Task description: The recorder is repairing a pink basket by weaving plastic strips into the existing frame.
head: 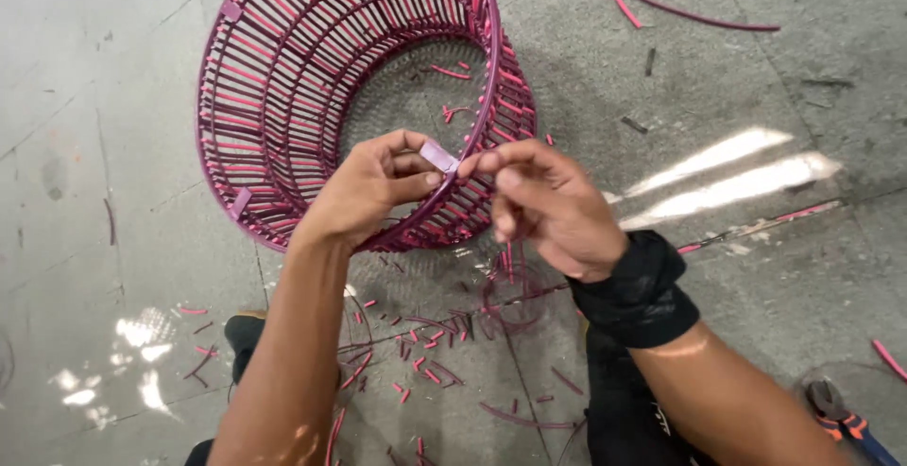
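Both hands meet at the near rim of the round pink-and-maroon basket frame (283, 97), which lies tilted on the concrete floor (94, 78). Left hand (373, 187) pinches a pale pink strip (438, 156) against the rim, pinning it flat. Right hand (548, 206), fingers curled shut, grips the strip's other end, pulling it taut. Cut cord scraps (416, 348) litter the floor beneath.

Bare floor (85, 97) lies open at the left and upper right of the frame. The basket frame (283, 78) fills the upper middle — open-mouthed inside. Cut scraps (416, 353) litter the lower middle; pliers (841, 419) sit lower right.
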